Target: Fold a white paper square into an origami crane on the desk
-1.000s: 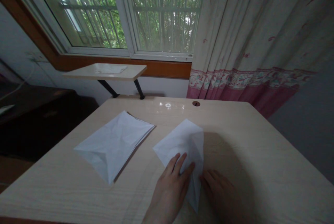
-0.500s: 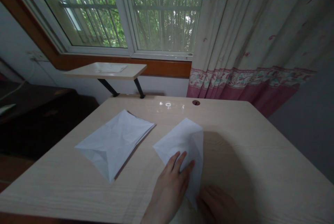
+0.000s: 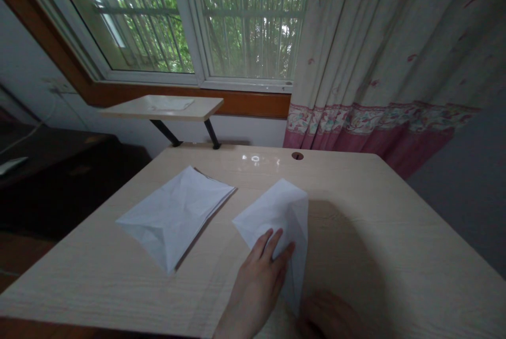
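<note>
Resting spread-fingered on pointed, folded paper: left hand. Right hand at its lower tip, grip unclear. Left of folded paper: creased white sheets.

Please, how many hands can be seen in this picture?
2. The left hand lies on the right-hand paper; the right hand, dim and partly out of frame, is at that paper's near tip. No other hand shows.

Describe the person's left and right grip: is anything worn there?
The left grip is a bare, slender-fingered human hand; no glove or sleeve shows on it. The right grip is also a human hand, without a visible glove, but deep shadow hides its finer details.
</note>
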Tool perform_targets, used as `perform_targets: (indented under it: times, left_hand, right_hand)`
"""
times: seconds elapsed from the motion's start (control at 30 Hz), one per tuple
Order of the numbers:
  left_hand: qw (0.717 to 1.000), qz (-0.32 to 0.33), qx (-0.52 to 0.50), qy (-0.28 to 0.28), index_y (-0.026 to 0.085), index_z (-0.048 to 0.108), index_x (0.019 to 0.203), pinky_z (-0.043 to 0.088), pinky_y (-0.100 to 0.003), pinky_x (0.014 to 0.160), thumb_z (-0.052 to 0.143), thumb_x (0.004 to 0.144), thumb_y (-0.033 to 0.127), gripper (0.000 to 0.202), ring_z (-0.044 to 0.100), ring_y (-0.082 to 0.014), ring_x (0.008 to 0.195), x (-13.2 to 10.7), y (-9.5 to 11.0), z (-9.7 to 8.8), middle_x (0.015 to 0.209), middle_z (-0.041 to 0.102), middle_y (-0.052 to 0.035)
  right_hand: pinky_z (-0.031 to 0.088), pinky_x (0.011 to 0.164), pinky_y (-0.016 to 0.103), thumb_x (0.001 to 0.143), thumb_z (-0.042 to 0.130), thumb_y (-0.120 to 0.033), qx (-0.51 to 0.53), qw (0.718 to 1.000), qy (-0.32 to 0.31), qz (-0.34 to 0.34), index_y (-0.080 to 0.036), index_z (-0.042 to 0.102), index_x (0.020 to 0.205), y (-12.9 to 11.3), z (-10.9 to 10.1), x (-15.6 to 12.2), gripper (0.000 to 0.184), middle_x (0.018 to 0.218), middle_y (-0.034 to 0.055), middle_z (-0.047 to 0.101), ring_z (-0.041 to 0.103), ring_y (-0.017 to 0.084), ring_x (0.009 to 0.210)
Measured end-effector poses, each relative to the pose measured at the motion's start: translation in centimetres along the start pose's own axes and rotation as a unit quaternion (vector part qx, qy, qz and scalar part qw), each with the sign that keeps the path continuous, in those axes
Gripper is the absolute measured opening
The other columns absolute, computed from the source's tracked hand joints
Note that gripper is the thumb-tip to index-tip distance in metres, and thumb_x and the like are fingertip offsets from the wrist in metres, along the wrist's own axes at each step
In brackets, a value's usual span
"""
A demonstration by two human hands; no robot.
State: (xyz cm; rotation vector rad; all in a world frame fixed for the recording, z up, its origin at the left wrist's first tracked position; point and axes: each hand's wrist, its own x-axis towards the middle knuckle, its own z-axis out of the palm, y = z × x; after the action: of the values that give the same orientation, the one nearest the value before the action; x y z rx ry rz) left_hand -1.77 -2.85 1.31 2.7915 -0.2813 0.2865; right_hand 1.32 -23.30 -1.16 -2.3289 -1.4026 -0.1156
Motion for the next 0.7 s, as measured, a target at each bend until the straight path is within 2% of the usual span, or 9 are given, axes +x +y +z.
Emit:
perform_targets:
  times: [0.1,0.23,0.33,0.43,0.53,0.7]
  left_hand:
    - [1.000,-0.001,-0.001,0.000,0.031,0.044,0.136,0.046,-0.046,0.101,0.048,0.087,0.006,0.055,0.033,-0.0280,0.135,0.0,0.0,-0.1,0.149,0.035,-0.0030]
    - [1.000,-0.006,-0.009,0.003,0.032,0.042,0.137,0.045,-0.046,0.102,0.050,0.088,0.008,0.056,0.032,-0.0279,0.136,-0.1,-0.1,0.1,0.149,0.033,-0.0021]
    - [1.000,-0.010,-0.013,0.001,0.034,0.041,0.138,0.044,-0.047,0.103,0.051,0.088,0.008,0.057,0.030,-0.0278,0.137,-0.2,-0.2,0.3,0.150,0.032,-0.0011]
    - [1.000,-0.013,-0.014,-0.006,0.034,0.040,0.139,0.043,-0.047,0.103,0.051,0.087,0.007,0.059,0.031,-0.0281,0.136,-0.2,-0.3,0.4,0.150,0.032,-0.0016]
    - [1.000,-0.013,-0.013,-0.007,0.033,0.042,0.138,0.044,-0.047,0.103,0.051,0.087,0.007,0.057,0.031,-0.0282,0.136,-0.1,-0.2,0.3,0.149,0.033,-0.0022]
    - [1.000,-0.010,-0.015,-0.001,0.032,0.044,0.136,0.044,-0.045,0.103,0.049,0.088,0.008,0.054,0.031,-0.0279,0.136,0.0,-0.2,0.3,0.149,0.034,-0.0024]
  right_hand:
    - [0.046,0.058,0.019,0.090,0.048,-0.022,0.037,0.999,-0.006,0.028,-0.023,0.059,0.076,0.1,-1.0,0.7,0.018,0.070,-0.0024,0.067,0.063,0.013,0.062]
    - [0.048,0.061,0.019,0.092,0.045,-0.027,0.127,0.985,-0.026,0.112,-0.025,0.061,0.078,0.1,-2.8,2.2,0.022,0.074,-0.0023,0.070,0.065,0.013,0.065]
    - [0.050,0.065,0.023,0.093,0.042,-0.031,0.147,0.974,-0.011,0.171,-0.025,0.062,0.079,0.9,-3.7,3.3,0.024,0.079,-0.0007,0.070,0.066,0.016,0.070]
    - [0.051,0.065,0.027,0.093,0.042,-0.034,0.113,0.973,0.010,0.202,-0.025,0.063,0.078,2.4,-3.7,4.0,0.028,0.079,0.0015,0.070,0.066,0.018,0.072]
    - [0.051,0.069,0.031,0.094,0.039,-0.030,0.045,0.976,0.043,0.207,-0.023,0.065,0.080,3.9,-3.3,4.4,0.030,0.081,0.0039,0.071,0.067,0.020,0.075]
    - [0.052,0.075,0.033,0.091,0.042,-0.024,0.009,0.979,0.030,0.204,-0.023,0.067,0.086,5.2,-2.4,4.7,0.025,0.089,0.0039,0.072,0.068,0.021,0.082]
